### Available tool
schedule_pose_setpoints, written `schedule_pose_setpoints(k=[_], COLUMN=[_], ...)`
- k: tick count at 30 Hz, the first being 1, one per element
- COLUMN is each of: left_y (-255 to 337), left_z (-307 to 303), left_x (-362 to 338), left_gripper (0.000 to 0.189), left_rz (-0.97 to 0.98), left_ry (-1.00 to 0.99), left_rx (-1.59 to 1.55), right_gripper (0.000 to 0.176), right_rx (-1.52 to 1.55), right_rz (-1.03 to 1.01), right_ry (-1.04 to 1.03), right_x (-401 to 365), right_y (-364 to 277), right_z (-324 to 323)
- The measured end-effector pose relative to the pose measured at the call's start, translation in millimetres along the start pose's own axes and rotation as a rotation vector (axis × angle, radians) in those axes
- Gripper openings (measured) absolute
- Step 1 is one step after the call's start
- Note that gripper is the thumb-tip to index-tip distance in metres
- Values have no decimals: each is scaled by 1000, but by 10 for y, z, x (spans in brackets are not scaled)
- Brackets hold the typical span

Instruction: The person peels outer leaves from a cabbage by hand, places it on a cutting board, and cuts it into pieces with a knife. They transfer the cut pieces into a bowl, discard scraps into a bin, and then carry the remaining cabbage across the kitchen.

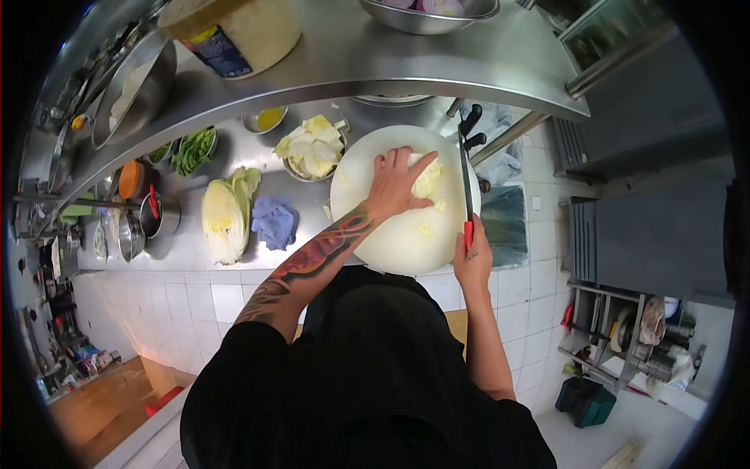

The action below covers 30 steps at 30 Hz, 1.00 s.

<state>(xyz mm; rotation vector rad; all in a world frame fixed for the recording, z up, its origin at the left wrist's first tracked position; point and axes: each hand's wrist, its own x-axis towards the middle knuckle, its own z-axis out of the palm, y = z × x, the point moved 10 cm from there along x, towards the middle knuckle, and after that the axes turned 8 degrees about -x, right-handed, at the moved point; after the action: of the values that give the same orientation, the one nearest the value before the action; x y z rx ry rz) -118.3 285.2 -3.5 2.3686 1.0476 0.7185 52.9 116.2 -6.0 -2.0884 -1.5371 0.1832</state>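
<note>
My left hand (397, 181) lies over a pale yellow piece of cabbage (426, 184) on a round white cutting board (375, 238), thumb and fingers spread around it. Part of the piece is hidden under the palm. In my right hand (473, 254) is the red handle of a long knife (466, 184), its blade pointing away from me along the board's right side. A small cabbage scrap (426, 230) lies on the board. To the left of the board are a bowl of cut cabbage leaves (312, 147) and a halved napa cabbage (225, 219).
A crumpled blue cloth (274, 222) lies beside the halved cabbage. Above the far side of the counter runs a steel shelf (406, 66) carrying a bowl of red onions (430, 16) and a tub (234, 35). A lined bin (504, 227) stands right of the board.
</note>
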Motion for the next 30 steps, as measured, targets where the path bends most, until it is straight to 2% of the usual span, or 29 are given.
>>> schedule_pose_setpoints(k=[2, 4, 6, 7, 8, 9, 11, 12, 13, 14, 15, 16, 17, 18, 19, 20, 21, 22, 23, 24, 26, 27, 30], left_y=[-16, -101, -52, -88, -84, -37, -32, -43, -141, -290, -732, -1131, -1510, -2254, -2508, -3033, -3487, -3641, -3739, -3676, -3574, -3509, -3568], left_z=[-9, 21, 33, 85, 62, 18, -134, -266, -554, -867, -1004, -1365, -1782, -1997, -2532, -2689, -2738, -2773, -2578, -2701, -2296, -2227, -1929], left_x=[107, 176, 211, 223, 209, 174, -15, -184, -444, -720, -1156, -1651, -2165, -2983, -3375, -3967, -4319, -4449, -4418, -4339, -4085, -3927, -3802], left_gripper=[111, 115, 121, 132, 132, 136, 143, 143, 137, 132, 122, 114, 108, 107, 108, 108, 107, 106, 92, 92, 84, 73, 68], left_rz=[20, 12, 62, 18, -16, -10, -43, -60, -127, -187, -248, -424, -509, -608, -767, -941, -1081, -1213, -1203, -1199, -1307, -1235, -1258], left_ry=[8, 17, -13, -84, -64, -20, 1, 13, 116, 217, 323, 427, 567, 866, 786, 858, 864, 862, 802, 801, 412, 368, 242], left_rx=[12, 18, 15, -14, -2, 42, 13, 24, 13, 1, 94, 268, 358, 439, 316, 348, 149, -56, -451, -457, -949, -985, -1135], right_gripper=[55, 54, 53, 52, 52, 51, 50, 49, 47, 47, 46, 45, 45, 44, 43, 43, 42, 42, 43, 43, 46, 51, 52], right_rx=[33, 197, 274, 348, 355, 444, 539, 610, 679, 685, 648, 611, 616, 483, 346, 345, 302, 259, 284, 281, 254, 277, 380], right_rz=[43, 256, 221, 205, 177, 221, 250, 356, 466, 456, 440, 429, 429, 289, 152, 153, 121, 88, 137, 137, -39, -44, 32], right_ry=[-71, -192, -157, -102, -132, -114, -118, -181, -239, -245, -244, -240, -237, -182, -128, -124, -184, -243, -319, -314, -310, -337, -371], right_x=[41, -1, -48, -72, -111, -162, -236, -263, -320, -347, -382, -441, -516, -535, -592, -684, -767, -814, -888, -932, -1005, -1034, -1158], right_y=[-6, 103, 119, 172, 306, 581, 616, 520, 456, 404, 395, 416, 508, 539, 482, 448, 333, 158, 26, -112, -517, -646, -769], right_z=[88, 214, 259, 264, 395, 547, 582, 473, 402, 319, 233, 178, 183, 113, 42, 24, 36, 44, 105, 139, 182, 237, 420])
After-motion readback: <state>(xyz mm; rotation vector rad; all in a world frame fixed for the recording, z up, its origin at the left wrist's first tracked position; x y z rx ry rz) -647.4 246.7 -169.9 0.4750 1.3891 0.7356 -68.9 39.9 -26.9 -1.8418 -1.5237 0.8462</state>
